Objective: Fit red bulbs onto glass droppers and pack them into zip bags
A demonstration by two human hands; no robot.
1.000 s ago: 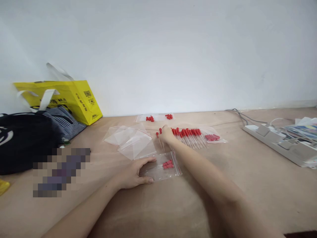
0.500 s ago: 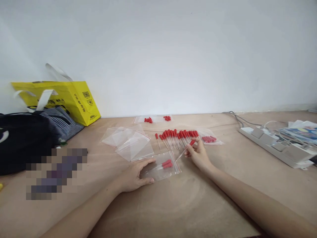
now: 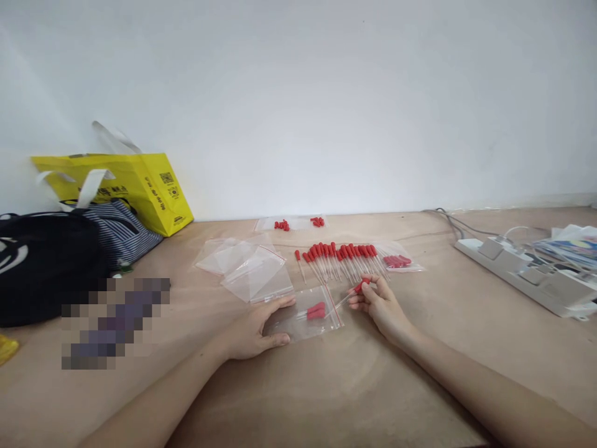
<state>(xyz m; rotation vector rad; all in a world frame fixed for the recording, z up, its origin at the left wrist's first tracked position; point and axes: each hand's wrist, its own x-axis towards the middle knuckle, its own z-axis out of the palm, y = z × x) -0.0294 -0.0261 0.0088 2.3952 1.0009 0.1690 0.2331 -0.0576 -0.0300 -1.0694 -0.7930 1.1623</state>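
My left hand [image 3: 254,326] presses flat on the left end of a clear zip bag [image 3: 308,317] lying on the wooden table; the bag has red-bulbed droppers inside. My right hand [image 3: 380,302] pinches one red-bulbed glass dropper [image 3: 355,290] by its bulb, its clear tip aimed at the bag's open red-lined mouth. Just beyond, a row of several loose red-bulbed droppers [image 3: 340,256] lies on the table.
A pile of empty zip bags [image 3: 247,269] lies to the left, and filled bags lie at the right of the row [image 3: 398,260] and by the wall [image 3: 293,222]. A yellow shopping bag [image 3: 135,183], dark bags [image 3: 41,261] and a power strip [image 3: 527,274] flank the area.
My right hand left the row of droppers with one dropper and came down toward the open mouth of the bag. My left hand stayed on the bag.
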